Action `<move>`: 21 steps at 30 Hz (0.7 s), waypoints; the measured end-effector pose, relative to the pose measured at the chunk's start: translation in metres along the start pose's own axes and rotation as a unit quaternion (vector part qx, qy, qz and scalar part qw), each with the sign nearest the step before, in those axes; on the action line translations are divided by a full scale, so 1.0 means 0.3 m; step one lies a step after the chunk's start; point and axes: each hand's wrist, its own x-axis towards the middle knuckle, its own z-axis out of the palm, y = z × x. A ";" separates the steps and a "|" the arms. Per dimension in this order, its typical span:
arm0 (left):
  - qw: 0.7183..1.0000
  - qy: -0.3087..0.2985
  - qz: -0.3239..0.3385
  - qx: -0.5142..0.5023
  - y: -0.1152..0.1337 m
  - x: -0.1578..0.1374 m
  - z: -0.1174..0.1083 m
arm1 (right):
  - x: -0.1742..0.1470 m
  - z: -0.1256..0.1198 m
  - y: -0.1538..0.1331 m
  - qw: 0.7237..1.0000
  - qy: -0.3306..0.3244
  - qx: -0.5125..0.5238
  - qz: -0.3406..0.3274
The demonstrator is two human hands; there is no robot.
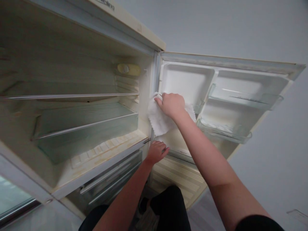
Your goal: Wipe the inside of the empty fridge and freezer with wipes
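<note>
My right hand [173, 104] is closed on a white cloth [160, 119] with zigzag-cut edges. The cloth lies against the hinge side of the open upper fridge door [187, 78], next to the door seal. Lower down, my left hand [157, 151] is at the hinge-side gap between the upper and lower doors. Its fingers curl over the edge there, with the thumb sticking out to the right; the fingertips are hidden.
The fridge compartment on the left has a glass shelf [72, 96], a clear drawer [96, 128] and a yellowish lamp cover [128, 69]. Clear racks [223, 131] project from the upper door. Beneath, the lower door [183, 175] also stands open beside freezer drawers [115, 173].
</note>
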 end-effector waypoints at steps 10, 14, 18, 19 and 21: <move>1.000 0.005 0.003 0.003 -0.005 -0.003 -0.008 | 0.059 -0.070 0.123 0.993 -0.076 0.069 -0.057; 1.000 0.012 0.008 0.004 -0.005 -0.007 -0.001 | 0.076 -0.087 0.170 0.981 -0.106 0.144 -0.074; 0.999 0.032 0.009 0.013 -0.001 -0.010 0.007 | 0.077 -0.093 0.171 0.974 -0.132 0.158 -0.100; 0.999 0.035 0.009 0.014 0.000 -0.009 0.008 | 0.075 -0.095 0.167 0.974 -0.133 0.151 -0.099; 0.999 0.035 0.009 0.014 0.002 -0.008 0.007 | 0.072 -0.100 0.158 0.976 -0.138 0.140 -0.092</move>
